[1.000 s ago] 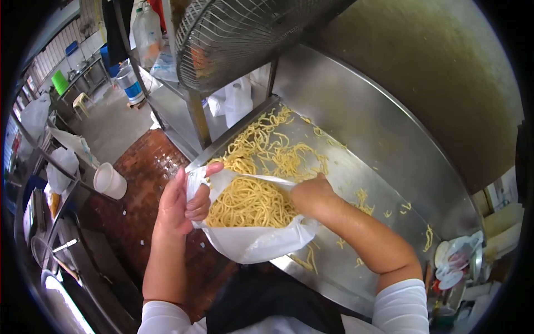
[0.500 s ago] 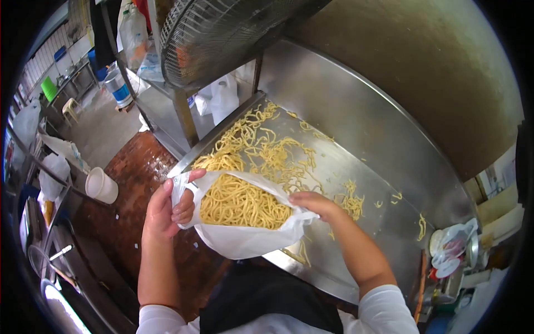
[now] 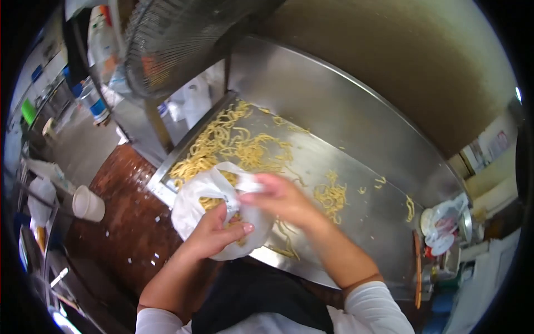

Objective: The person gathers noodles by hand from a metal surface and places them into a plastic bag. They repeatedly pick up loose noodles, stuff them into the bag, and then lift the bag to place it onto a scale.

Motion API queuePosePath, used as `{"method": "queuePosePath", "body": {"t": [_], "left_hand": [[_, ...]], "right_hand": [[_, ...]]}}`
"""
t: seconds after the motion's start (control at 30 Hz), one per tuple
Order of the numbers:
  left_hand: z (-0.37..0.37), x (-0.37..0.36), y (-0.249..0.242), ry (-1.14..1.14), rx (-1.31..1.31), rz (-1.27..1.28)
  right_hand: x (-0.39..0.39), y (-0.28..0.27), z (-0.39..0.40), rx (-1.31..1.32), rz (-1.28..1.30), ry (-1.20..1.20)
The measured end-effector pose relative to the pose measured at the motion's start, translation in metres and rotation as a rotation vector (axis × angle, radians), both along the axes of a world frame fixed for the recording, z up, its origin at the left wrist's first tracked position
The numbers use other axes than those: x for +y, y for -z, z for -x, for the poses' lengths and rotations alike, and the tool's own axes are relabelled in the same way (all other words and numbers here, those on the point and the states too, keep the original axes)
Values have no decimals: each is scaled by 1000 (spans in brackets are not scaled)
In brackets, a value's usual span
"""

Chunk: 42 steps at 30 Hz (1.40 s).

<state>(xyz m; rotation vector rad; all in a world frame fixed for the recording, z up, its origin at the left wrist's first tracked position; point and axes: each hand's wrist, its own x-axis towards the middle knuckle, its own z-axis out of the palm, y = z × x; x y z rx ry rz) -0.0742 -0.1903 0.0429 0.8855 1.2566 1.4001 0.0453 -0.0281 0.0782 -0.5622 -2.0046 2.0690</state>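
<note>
A white plastic bag (image 3: 188, 207) of yellow noodles hangs in front of me at the front edge of the metal table. My left hand (image 3: 218, 232) is closed on one handle of the bag. Close beside it, my right hand (image 3: 281, 199), slightly blurred, grips the other handle. Some noodles inside show through gaps between the handles; the rest are hidden by the plastic. Behind the bag, loose noodles (image 3: 236, 147) lie spread over the table, and a smaller heap of noodles (image 3: 331, 196) lies to the right.
The steel table (image 3: 367, 256) has a raised back wall. A large fan (image 3: 178, 47) stands at the upper left. A white bucket (image 3: 88, 204) is on the reddish floor (image 3: 119, 239). Plastic bags and containers (image 3: 445, 228) crowd the right end, near an orange-brown stick (image 3: 418, 270).
My hands have come together, drawing the bag's handles toward each other. The wide mouth of the bag has narrowed, covering most of the noodles. The view has shifted slightly.
</note>
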Motion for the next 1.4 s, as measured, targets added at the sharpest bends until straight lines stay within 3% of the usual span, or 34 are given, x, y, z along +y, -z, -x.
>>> {"method": "queuePosePath", "body": {"t": [0.03,0.1,0.17,0.2,0.23,0.27,0.3,0.33,0.4,0.43,0.5,0.53,0.6,0.63,0.67,0.73,0.8,0.87,0.93,1.0,1.03,1.1,1.17,1.23,1.3,1.4], "left_hand": [[1,5,10,39,2,-9],[8,13,32,-287,-145,-110],[9,18,-2,-312,-262,-107],[14,17,-5,-299,-246,-119],[14,14,-13,-272,-249,-113],[13,10,-23,-182,-48,44],[9,8,-32,-94,153,194],[3,8,-39,-80,146,195],[-16,12,-56,209,1279,-128],[-30,13,-64,142,1294,-107],[-41,11,-80,114,1284,-137],[-45,11,-78,73,1270,-147],[-6,-13,-41,36,1310,-269],[-19,-11,-36,-261,772,-373],[-31,-8,-27,-527,209,-439],[17,-27,23,-612,150,-297],[60,-37,102,-778,-61,-31],[14,-16,88,-427,-453,-87],[-29,13,80,-215,-610,-99],[-60,39,100,-22,-715,-12],[-81,51,104,-8,-718,-10],[-132,79,103,140,-964,120],[-187,105,93,233,-992,145],[-250,132,76,300,-1026,171],[-323,165,48,365,-960,216],[-439,220,10,537,-1006,215]], "right_hand": [[-16,-4,8,135,-132,-48],[-37,-14,6,250,-272,-60],[-48,-24,-4,399,-994,99],[-44,-21,-11,378,-996,128],[-37,-16,-19,291,-927,203],[-29,-9,-26,208,-860,272],[-25,8,-26,82,-642,137],[-30,14,-24,70,-641,147],[-37,24,-14,-225,-128,27],[-40,29,-9,-226,-135,40],[-41,32,-3,257,259,161],[-34,27,-6,263,244,194],[-20,11,-10,346,540,208],[-17,0,-12,429,693,90],[-15,-14,-19,438,688,103],[-15,-48,-40,376,743,-58],[-16,-66,-49,414,665,-18],[-8,-93,-77,500,534,21],[-7,-106,-109,517,480,35],[-15,-123,-143,534,449,380],[-15,-131,-165,535,442,393],[-7,-146,-215,462,111,497],[14,-141,-270,448,-96,674],[44,-157,-330,505,-129,720],[73,-195,-392,298,-252,832],[136,-242,-500,288,-352,812]]}}
